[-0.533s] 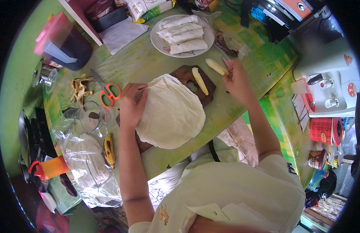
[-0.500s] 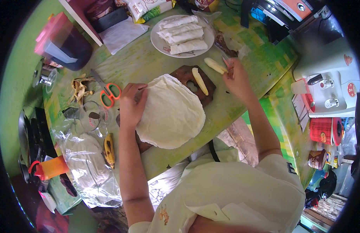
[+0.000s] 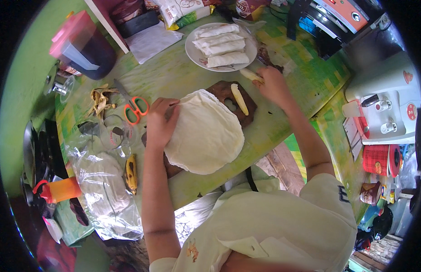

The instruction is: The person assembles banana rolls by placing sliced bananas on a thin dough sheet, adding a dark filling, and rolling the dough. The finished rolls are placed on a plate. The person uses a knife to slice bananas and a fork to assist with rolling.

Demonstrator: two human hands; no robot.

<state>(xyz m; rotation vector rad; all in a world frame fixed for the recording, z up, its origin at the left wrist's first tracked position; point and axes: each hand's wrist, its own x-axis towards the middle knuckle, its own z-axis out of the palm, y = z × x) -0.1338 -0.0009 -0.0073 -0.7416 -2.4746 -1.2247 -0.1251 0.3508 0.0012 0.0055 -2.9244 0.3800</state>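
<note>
A round, thin white wrapper sheet [image 3: 205, 133] lies over a dark wooden chopping board [image 3: 219, 90], reaching past its near edge. My left hand [image 3: 163, 120] is closed on the wrapper's upper left edge, thumb against fingers. To the right, my right hand [image 3: 271, 86] grips a peeled banana slice [image 3: 251, 75], its far end pointing toward the plate. Another banana slice [image 3: 239, 99] rests on the uncovered part of the board. Several rolled white wrappers [image 3: 222, 43] are stacked on a white plate [image 3: 192, 52] just beyond.
Orange-handled scissors [image 3: 136, 110], a banana peel [image 3: 100, 100] and a clear glass [image 3: 114, 131] lie left of the board. An unpeeled banana [image 3: 131, 174] sits beside a plastic bag of wrappers [image 3: 104, 181]. A pink-lidded pitcher [image 3: 83, 47] stands far left, a water dispenser [image 3: 385, 104] at right.
My right hand has turned and shifted slightly toward the plate, its fingers closing further over the banana slice. My left hand keeps its hold on the wrapper. The whole view has shifted a little.
</note>
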